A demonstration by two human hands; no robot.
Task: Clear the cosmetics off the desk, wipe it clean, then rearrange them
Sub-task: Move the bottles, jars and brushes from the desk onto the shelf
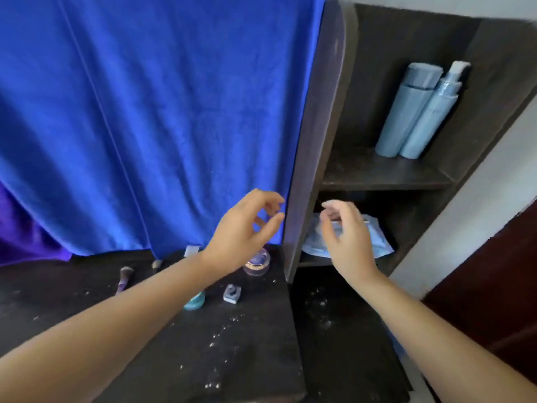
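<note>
The dark desk point(247, 338) is speckled with white crumbs. On it lie a clear round jar point(258, 264), a teal jar point(195, 303) partly under my left forearm, a small grey block point(232, 293), two makeup brushes point(123, 279) and a small white item point(191, 251). My left hand point(241, 234) hovers above the round jar, fingers loosely curled and apart, holding nothing. My right hand point(347, 239) is raised in front of the lower shelf, fingers apart, empty, just before a light blue packet point(380, 242).
A dark shelf unit point(386, 175) stands at the right with two pale blue bottles point(412, 112) on its upper shelf. A blue cloth point(159, 112) hangs behind the desk. A dark red surface point(494, 286) is at the far right.
</note>
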